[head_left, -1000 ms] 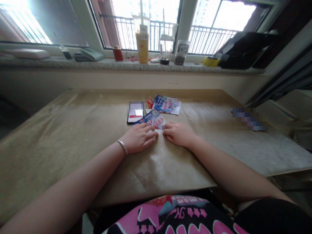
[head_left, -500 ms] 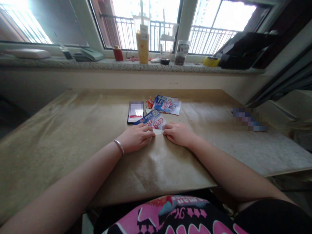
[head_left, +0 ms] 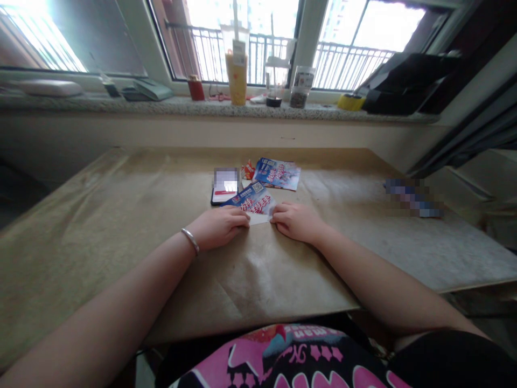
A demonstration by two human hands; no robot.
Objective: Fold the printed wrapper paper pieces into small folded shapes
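Head view: left hand (head_left: 224, 226), fingers bunched, grip unclear, and right hand (head_left: 297, 222), fingers pinching, flank the folded white edge (head_left: 260, 219) of a blue-and-red printed paper flyer (head_left: 258, 198); similar stacked flyers (head_left: 278, 173) lie apparently unfolded.

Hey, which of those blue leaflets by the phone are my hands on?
The nearer leaflet, white along its near edge: your left hand and right hand touch it. The farther leaflets lie untouched.

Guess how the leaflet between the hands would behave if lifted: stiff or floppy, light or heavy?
The leaflet looks like a thin printed sheet, so it is probably light and floppy. The white strip along its near edge may be a fold, perhaps stiffening that side.
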